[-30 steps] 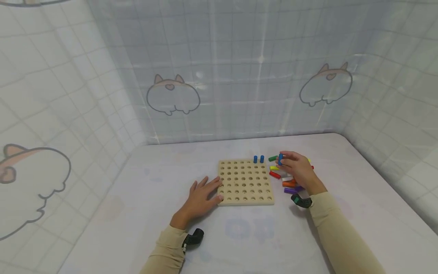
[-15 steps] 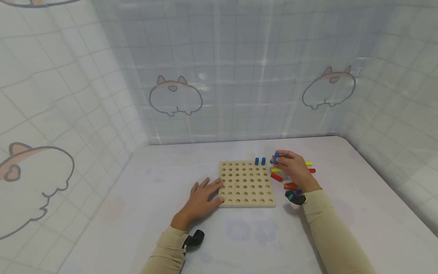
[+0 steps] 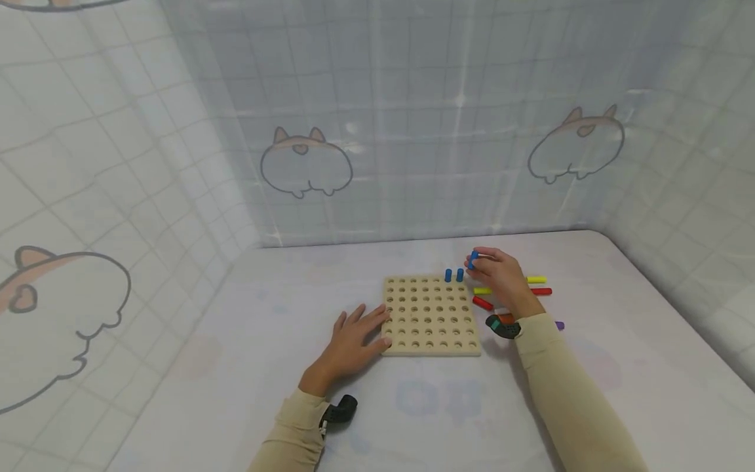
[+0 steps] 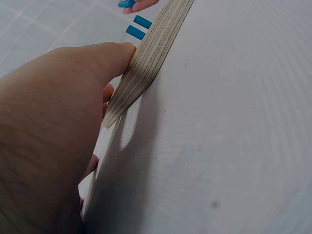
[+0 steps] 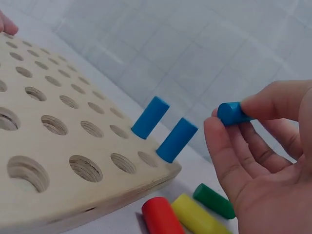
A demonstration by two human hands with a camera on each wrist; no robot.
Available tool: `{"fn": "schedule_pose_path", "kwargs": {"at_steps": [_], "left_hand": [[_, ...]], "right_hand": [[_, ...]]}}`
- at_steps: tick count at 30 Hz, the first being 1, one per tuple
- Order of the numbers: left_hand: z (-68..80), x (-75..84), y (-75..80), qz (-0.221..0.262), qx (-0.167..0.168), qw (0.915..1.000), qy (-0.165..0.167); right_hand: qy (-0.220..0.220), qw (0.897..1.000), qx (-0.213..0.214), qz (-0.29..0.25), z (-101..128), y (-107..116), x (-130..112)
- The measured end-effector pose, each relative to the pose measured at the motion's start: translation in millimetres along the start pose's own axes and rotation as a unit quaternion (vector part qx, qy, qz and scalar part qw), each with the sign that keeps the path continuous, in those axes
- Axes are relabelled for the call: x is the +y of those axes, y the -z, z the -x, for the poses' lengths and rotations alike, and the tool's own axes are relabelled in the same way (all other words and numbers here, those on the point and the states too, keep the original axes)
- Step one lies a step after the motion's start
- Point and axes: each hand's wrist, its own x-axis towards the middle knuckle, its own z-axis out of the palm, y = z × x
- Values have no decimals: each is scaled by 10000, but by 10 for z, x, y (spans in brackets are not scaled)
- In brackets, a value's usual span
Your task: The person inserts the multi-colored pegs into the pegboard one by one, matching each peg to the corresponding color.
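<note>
A square wooden pegboard point(image 3: 431, 314) with many holes lies on the table; its layered edge point(image 4: 146, 63) shows in the left wrist view. Two blue pegs point(image 3: 453, 275) point(image 5: 163, 129) stand upright in the far row near the right corner. My right hand point(image 3: 498, 274) point(image 5: 253, 136) pinches a third blue peg point(image 3: 474, 259) point(image 5: 231, 113) between thumb and fingers, just off the board's far right corner. My left hand point(image 3: 354, 337) point(image 4: 58, 126) lies flat with straight fingers against the board's left edge.
Loose pegs lie right of the board: yellow point(image 3: 482, 290), red point(image 3: 482, 303) point(image 5: 161, 217), another yellow point(image 3: 536, 280) and red point(image 3: 541, 292), a purple one point(image 3: 559, 325), a green one point(image 5: 214, 201). Tiled curtain walls enclose the table at the back and sides.
My right hand has lifted the blue peg from the pile and carried it left and away, toward the board's far right corner. The left hand has stayed put.
</note>
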Motion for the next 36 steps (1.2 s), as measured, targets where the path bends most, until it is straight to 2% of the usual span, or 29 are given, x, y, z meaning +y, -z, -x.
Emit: {"fn": "schedule_pose_path", "kwargs": {"at_steps": [4,8,19,26,30,36], "left_hand": [[-20,-13,-2,-3,-31,10000,11],[-7,-14,2,48,-65,10000,58],[25,-32,-34,62,92,9999,-126],[42,-56,-56,62,43,9999,-149],[54,-42,-58,80,-7,9999,-134],[87,-8,-60,105,19,9998,-152]], "right_hand": [[47,9998,12,-210,-56,-10,24],[318,9991,-166,-207,-102,-57,66],[977,9937,-425,352,-210,-257,130],[1622,9806,-570,939,-207,-367,129],[1659,9762,-874,1094,-223,-404,136],[1450,9771,-893,1277,-229,-443,139]]}}
